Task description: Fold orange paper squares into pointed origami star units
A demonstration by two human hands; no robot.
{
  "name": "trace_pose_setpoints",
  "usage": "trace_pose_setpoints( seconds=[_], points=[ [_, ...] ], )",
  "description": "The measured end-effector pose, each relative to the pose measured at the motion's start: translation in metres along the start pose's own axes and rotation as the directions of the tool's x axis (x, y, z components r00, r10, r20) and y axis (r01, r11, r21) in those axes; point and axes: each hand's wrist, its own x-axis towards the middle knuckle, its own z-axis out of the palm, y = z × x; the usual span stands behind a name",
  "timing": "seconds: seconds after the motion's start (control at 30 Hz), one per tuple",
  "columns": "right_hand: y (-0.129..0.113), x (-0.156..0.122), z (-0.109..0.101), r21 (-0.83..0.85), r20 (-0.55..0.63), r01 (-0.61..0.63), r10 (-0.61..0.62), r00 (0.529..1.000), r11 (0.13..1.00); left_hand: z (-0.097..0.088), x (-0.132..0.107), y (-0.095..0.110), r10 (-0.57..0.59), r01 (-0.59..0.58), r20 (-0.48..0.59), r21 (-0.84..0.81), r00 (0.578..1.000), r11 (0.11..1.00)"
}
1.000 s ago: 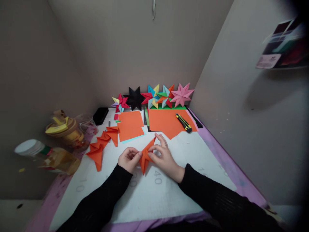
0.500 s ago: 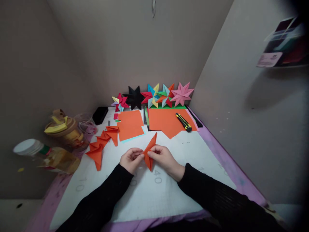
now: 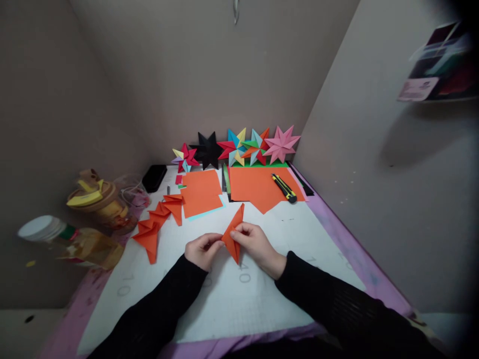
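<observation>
A folded orange paper piece (image 3: 233, 232) stands between my two hands over the white cutting mat (image 3: 232, 299). My left hand (image 3: 203, 251) pinches its left edge with closed fingers. My right hand (image 3: 255, 244) grips its right side, thumb and fingers pressed on the fold. The piece is pointed at top and bottom and stands tilted. Both arms wear black sleeves.
Several folded orange units (image 3: 159, 224) lie in a row to the left. Orange sheets (image 3: 202, 192) (image 3: 258, 187) lie behind, with a yellow-black utility knife (image 3: 284, 188). Paper stars (image 3: 239, 148) lean on the back wall. A bottle (image 3: 71, 242) and jar (image 3: 97, 202) stand left.
The orange piece was turned from flat and spread to a narrower, more upright shape. My right hand's fingers closed onto it; both hands shifted slightly.
</observation>
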Motion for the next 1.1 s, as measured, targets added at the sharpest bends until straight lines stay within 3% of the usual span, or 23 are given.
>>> trace_pose_setpoints(
  seconds=[0.17, 0.33, 0.67, 1.1],
  points=[
    [-0.001, 0.000, 0.000, 0.047, 0.042, -0.011, 0.009, 0.999, 0.999, -0.002, 0.000, -0.002, 0.063, -0.063, -0.007, 0.025, 0.998, 0.998],
    [0.000, 0.000, 0.000, 0.059, 0.066, -0.004, 0.000, 0.998, 0.998, -0.003, 0.000, -0.001, 0.051, -0.050, -0.009, 0.018, 0.999, 0.999],
    [0.004, 0.001, 0.000, 0.035, 0.074, 0.008, -0.011, 0.997, 0.999, 0.003, 0.001, 0.005, -0.258, 0.256, 0.013, -0.196, 0.966, 0.947],
    [0.003, -0.004, 0.007, -0.081, 0.030, 0.045, -0.043, 0.999, 0.996, 0.007, -0.001, 0.008, -0.223, 0.214, -0.016, -0.216, 0.975, 0.952]
  ],
)
